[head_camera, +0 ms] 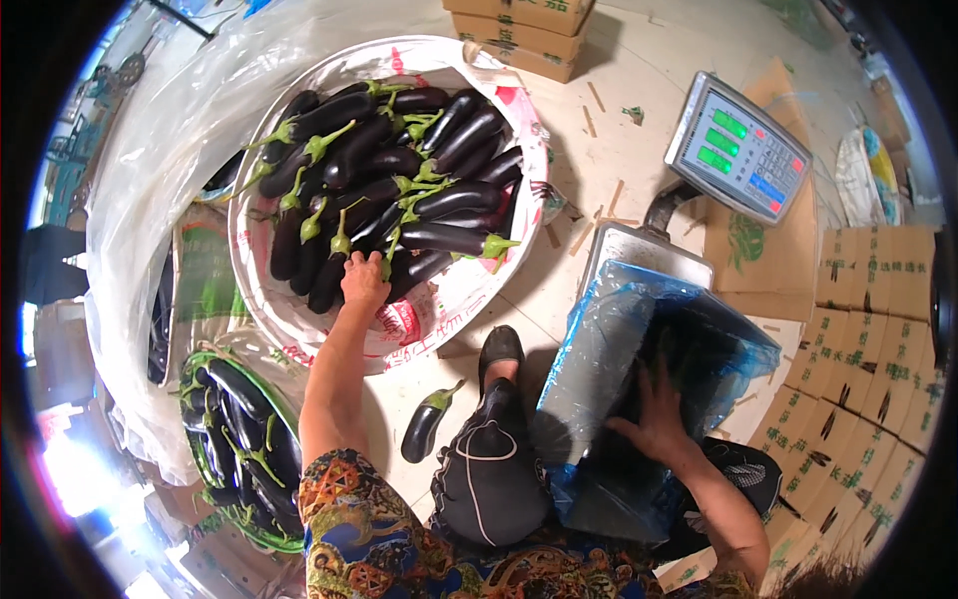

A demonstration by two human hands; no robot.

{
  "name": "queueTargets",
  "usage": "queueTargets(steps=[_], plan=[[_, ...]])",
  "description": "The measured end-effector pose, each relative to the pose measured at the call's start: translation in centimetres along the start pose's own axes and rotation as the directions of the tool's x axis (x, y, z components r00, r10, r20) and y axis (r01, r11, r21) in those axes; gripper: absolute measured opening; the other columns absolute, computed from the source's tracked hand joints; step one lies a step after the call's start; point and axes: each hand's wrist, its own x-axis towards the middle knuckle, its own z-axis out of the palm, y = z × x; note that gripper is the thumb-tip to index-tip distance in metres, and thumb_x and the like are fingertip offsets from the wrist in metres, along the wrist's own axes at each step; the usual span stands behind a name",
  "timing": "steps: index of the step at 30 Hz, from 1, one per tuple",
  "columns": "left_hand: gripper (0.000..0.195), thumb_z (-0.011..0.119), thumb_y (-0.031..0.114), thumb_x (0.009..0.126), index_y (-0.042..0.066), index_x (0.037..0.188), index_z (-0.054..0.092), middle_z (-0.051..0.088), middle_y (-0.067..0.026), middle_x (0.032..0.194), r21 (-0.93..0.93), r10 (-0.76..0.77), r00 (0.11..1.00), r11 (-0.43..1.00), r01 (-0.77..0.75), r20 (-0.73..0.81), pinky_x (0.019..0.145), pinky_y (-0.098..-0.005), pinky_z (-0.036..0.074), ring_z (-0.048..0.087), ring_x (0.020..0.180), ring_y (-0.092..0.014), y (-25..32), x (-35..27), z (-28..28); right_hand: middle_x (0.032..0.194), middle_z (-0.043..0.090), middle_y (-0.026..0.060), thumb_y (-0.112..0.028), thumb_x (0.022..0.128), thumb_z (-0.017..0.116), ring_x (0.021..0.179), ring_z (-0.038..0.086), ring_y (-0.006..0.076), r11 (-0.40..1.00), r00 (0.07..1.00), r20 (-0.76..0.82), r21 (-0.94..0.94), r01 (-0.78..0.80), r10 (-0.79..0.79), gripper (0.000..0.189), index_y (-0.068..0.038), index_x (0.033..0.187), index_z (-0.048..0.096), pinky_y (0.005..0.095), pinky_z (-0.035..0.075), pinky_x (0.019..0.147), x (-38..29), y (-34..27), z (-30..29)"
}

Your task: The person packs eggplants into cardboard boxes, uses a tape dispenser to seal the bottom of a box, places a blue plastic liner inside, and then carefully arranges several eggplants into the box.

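My left hand (365,278) reaches into a large round tub (258,296) lined with white printed sacking. Its fingers bend over the stem end of an eggplant at the heap's near edge; whether they grip it is hidden. Glossy dark eggplants (352,161) with green stems fill the tub. On the right, my right hand (662,412) is spread with fingers apart inside a box lined with blue plastic film (599,329). Dark contents lie under that palm, too shadowed to make out clearly. The box rests on the platform of a digital scale (647,251).
The scale's lit display (737,150) stands beyond the box. A single eggplant (430,423) lies on the floor by my foot. Left is a green-rimmed basket of eggplants (243,442) beside clear plastic sheeting (142,247). Printed cartons are stacked at right (853,367) and at top (516,37).
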Motion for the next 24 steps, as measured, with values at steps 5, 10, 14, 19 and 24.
queueTargets(steps=[5,10,14,19,24], plan=[[0.045,0.074,0.017,0.063,0.008,0.102,0.054,0.056,-0.0158,0.096,-0.156,0.030,0.983,0.986,-0.059,-0.181,0.078,-0.0442,0.049,0.059,0.089,-0.037,-1.2,-2.0,-5.7,0.151,0.005,0.0304,-0.056,0.069,0.074,0.137,0.015,0.0488,0.998,0.999,-0.039,0.052,-0.024,0.026,0.110,-0.001,0.146,0.018,0.0589,0.023,0.106,-0.2,-0.5,0.0],[0.046,0.071,0.008,0.068,0.004,0.111,0.056,0.056,-0.0052,0.093,-0.784,-0.017,0.968,0.590,-0.191,-0.249,0.078,-0.0291,0.045,0.055,0.087,-0.015,-0.4,-7.9,-16.2,0.149,0.016,0.0283,-0.048,0.069,0.077,0.135,0.023,0.0465,0.999,0.983,-0.179,0.005,-0.032,0.032,0.101,0.001,0.142,0.027,0.0553,0.028,0.105,-1.3,-2.1,-1.5],[0.048,0.070,0.002,0.067,0.003,0.112,0.054,0.052,-0.0149,0.112,-0.685,0.178,0.819,0.469,-0.557,-0.545,0.090,-0.0367,0.044,0.056,0.098,-0.026,5.1,-13.8,-21.9,0.130,0.050,0.0232,-0.027,0.081,0.071,0.118,0.051,0.0317,0.909,0.971,-0.196,0.365,0.202,-0.137,0.066,0.001,0.134,0.043,0.0394,0.041,0.098,-2.7,-4.1,-5.6],[0.038,0.074,0.002,0.067,0.009,0.103,0.065,0.052,-0.0158,0.120,-0.315,0.630,0.400,0.248,-0.916,-0.666,0.093,-0.0438,0.047,0.051,0.116,-0.036,14.0,-19.2,-25.3,0.128,0.056,0.0178,-0.027,0.096,0.056,0.113,0.058,0.0260,-0.068,0.920,-0.111,0.993,0.092,-0.376,0.067,-0.003,0.145,0.019,0.0372,0.045,0.096,-1.8,-7.2,-7.5],[0.046,0.069,0.005,0.072,0.011,0.117,0.061,0.050,-0.0137,0.130,-0.350,0.956,0.069,-0.036,-0.936,-0.284,0.095,-0.0391,0.048,0.045,0.125,-0.035,19.8,-22.4,-27.0,0.100,0.064,0.0032,-0.027,0.094,0.058,0.094,0.064,0.0161,-0.439,0.968,-0.089,0.898,-0.025,-0.236,0.028,-0.011,0.116,0.053,0.0345,0.051,0.083,-0.3,-7.3,-9.9]])
